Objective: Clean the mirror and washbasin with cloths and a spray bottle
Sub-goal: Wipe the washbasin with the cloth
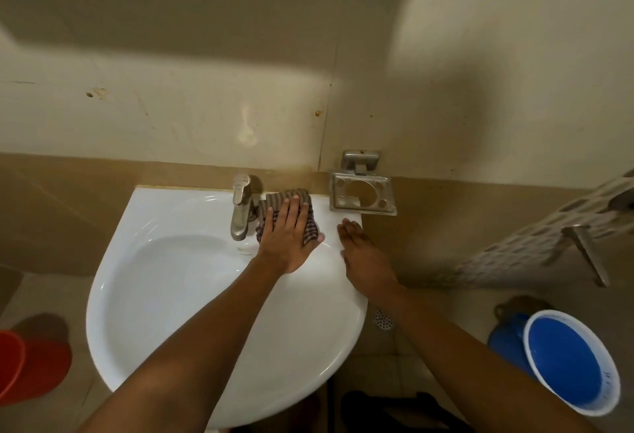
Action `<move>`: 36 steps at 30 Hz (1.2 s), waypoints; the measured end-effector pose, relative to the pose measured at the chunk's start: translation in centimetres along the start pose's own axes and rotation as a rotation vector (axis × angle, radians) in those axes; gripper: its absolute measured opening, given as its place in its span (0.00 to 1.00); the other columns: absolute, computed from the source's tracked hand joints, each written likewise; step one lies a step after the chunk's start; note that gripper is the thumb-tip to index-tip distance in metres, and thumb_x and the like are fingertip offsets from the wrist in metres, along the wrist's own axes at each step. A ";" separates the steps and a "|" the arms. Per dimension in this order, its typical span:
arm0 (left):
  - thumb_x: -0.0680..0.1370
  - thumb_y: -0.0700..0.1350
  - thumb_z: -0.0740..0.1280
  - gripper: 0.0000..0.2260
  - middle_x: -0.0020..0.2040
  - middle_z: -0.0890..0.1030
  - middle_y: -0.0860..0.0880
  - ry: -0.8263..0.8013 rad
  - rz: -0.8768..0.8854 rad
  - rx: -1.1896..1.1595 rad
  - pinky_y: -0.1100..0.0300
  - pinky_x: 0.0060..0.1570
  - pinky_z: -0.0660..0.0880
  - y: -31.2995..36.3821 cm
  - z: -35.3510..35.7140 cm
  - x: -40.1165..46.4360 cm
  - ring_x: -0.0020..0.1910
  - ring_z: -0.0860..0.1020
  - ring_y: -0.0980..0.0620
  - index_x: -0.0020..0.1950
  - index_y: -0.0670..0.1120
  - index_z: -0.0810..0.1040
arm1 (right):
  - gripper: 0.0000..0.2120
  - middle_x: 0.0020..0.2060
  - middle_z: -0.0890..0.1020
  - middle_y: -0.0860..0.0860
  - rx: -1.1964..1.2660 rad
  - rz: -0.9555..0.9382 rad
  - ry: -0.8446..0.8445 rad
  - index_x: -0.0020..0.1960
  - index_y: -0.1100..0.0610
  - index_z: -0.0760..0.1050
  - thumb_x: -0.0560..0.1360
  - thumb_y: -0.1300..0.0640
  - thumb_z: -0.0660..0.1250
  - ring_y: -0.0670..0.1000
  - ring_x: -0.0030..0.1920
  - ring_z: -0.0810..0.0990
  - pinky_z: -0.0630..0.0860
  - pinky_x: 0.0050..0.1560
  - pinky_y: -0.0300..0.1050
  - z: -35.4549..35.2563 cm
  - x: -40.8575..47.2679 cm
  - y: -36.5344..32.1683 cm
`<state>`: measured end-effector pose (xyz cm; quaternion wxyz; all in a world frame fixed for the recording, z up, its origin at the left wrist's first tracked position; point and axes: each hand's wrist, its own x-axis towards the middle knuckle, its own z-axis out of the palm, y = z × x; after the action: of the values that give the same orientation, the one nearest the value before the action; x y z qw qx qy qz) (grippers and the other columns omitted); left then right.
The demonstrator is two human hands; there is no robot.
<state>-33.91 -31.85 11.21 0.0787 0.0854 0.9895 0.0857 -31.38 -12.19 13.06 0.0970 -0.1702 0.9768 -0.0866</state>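
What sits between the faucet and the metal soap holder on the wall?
In the head view, a striped cloth lies on the basin's back ledge between faucet and soap holder, with the left hand pressing flat on it.

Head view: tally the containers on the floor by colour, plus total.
Blue: 2, bucket and jug behind it
Red: 1, bucket
Total: 3
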 end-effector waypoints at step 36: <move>0.80 0.59 0.59 0.38 0.78 0.31 0.45 -0.231 0.063 -0.578 0.44 0.75 0.42 12.0 4.3 -10.1 0.78 0.36 0.41 0.79 0.50 0.37 | 0.13 0.56 0.82 0.57 0.934 0.619 0.108 0.58 0.63 0.80 0.78 0.68 0.60 0.56 0.58 0.78 0.72 0.58 0.42 -0.1 -2.6 1.5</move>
<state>-21.51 -21.36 10.63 0.2089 0.0992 0.9056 0.3554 -29.48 -9.85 13.31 0.1329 0.1900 0.8427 -0.4859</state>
